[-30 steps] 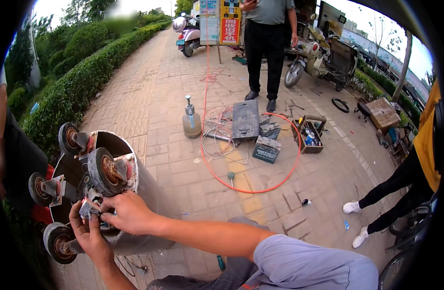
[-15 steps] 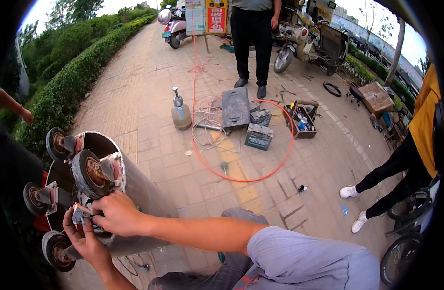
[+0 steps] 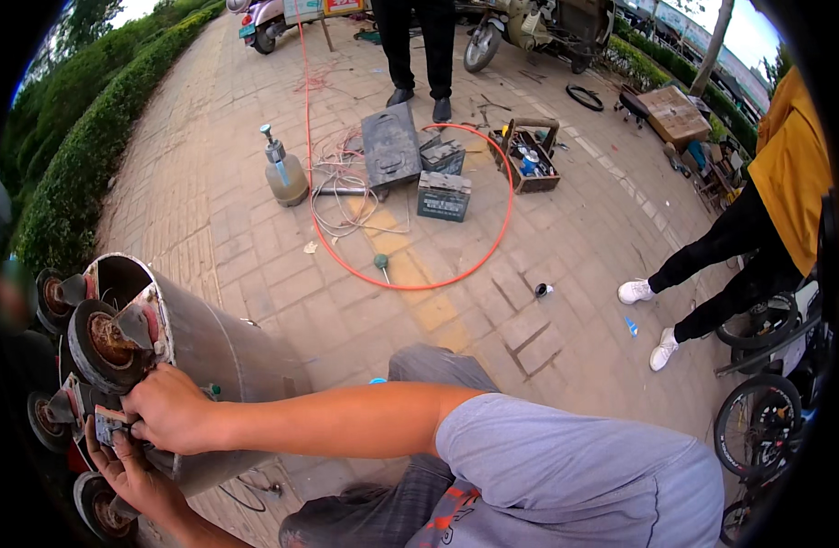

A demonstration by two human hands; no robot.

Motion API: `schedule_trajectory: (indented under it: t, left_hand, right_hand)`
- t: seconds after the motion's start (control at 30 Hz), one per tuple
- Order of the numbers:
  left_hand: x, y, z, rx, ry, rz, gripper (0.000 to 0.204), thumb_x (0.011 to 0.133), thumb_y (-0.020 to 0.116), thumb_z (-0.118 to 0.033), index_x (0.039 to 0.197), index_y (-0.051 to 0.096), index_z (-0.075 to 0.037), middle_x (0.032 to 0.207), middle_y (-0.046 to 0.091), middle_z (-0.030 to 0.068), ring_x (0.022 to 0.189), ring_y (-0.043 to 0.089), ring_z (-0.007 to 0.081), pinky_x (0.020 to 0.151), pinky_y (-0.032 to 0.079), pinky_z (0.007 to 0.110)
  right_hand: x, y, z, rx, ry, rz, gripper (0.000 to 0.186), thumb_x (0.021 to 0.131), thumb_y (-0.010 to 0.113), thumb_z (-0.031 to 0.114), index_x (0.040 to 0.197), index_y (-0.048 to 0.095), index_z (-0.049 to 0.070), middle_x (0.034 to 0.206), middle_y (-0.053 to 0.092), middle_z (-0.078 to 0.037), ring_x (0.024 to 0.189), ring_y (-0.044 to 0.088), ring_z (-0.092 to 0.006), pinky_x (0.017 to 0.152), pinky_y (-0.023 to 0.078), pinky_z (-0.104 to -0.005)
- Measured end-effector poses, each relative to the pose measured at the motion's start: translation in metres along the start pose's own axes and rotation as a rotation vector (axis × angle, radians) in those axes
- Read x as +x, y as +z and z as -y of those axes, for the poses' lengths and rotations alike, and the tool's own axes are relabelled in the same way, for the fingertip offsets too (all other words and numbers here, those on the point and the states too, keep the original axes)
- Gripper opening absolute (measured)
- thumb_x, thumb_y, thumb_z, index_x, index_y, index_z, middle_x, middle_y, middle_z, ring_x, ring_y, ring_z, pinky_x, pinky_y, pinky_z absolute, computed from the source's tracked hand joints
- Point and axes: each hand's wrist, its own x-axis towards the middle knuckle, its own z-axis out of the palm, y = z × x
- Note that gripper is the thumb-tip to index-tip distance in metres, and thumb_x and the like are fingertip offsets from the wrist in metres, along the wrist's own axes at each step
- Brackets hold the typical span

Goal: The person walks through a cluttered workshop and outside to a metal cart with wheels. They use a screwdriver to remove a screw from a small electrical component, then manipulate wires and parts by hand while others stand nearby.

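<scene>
My left hand (image 3: 138,479) holds a small grey block with a reddish edge (image 3: 112,426) between thumb and fingers. Against the block's right side, my right hand (image 3: 175,411) is closed; what its fingertips grip is hidden. Both hands are at the wheeled end of a large grey metal cylinder (image 3: 223,342), which lies tilted with its open end toward the upper left. Rusty caster wheels are fixed round its rim; the nearest caster wheel (image 3: 104,342) is just above my right hand.
An orange hose (image 3: 419,287) loops on the brick paving round dark batteries (image 3: 444,195), near a spray bottle (image 3: 285,173) and a wooden tool box (image 3: 535,178). One person (image 3: 421,46) stands beyond, another in yellow (image 3: 789,164) at right. Bicycles (image 3: 757,425) stand at the right edge.
The view has shifted right and down, so the whole scene sits further left and the ground things higher. Both hands stay at the small block.
</scene>
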Motion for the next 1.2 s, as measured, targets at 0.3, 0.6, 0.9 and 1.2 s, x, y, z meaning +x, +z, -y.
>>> schedule_trajectory:
  t: [0.3,0.6,0.9,1.2]
  left_hand:
    - [0.005,-0.009,0.001,0.045,0.011,0.080,0.041,0.100,0.049,-0.014,0.138,0.040,0.000,0.138,0.046,0.0156,0.122,0.049,0.0243,0.103,0.040,0.037]
    - [-0.002,0.008,-0.004,0.299,0.236,-0.074,0.045,0.081,0.076,-0.011,0.121,0.057,-0.002,0.111,0.064,0.0137,0.093,0.062,0.0220,0.077,0.054,0.034]
    - [0.006,-0.001,0.001,0.266,0.109,-0.042,0.043,0.083,0.075,-0.014,0.119,0.056,0.002,0.112,0.064,0.0131,0.095,0.063,0.0237,0.080,0.053,0.034]
    - [0.022,-0.021,0.017,0.599,0.359,-0.038,0.063,0.080,0.079,-0.027,0.125,0.048,0.007,0.112,0.062,0.0156,0.095,0.064,0.0270,0.079,0.053,0.037]
  right_hand:
    - [0.001,0.008,-0.004,-0.022,0.003,-0.051,0.012,0.067,0.072,0.018,0.069,0.070,0.006,0.070,0.065,-0.015,0.077,0.061,-0.0345,0.076,0.044,-0.0418]
    - [0.010,0.017,-0.015,-0.163,0.027,-0.028,0.006,0.058,0.069,0.015,0.059,0.067,0.009,0.065,0.064,-0.016,0.074,0.062,-0.0348,0.071,0.042,-0.0423]
    - [0.020,0.020,-0.015,-0.209,0.088,0.082,0.013,0.056,0.072,0.019,0.063,0.070,0.008,0.071,0.067,-0.017,0.076,0.066,-0.0335,0.073,0.049,-0.0402]
    - [0.012,0.024,-0.029,-0.349,-0.109,0.025,0.017,0.056,0.072,0.022,0.064,0.069,0.008,0.071,0.067,-0.011,0.080,0.063,-0.0290,0.076,0.043,-0.0363]
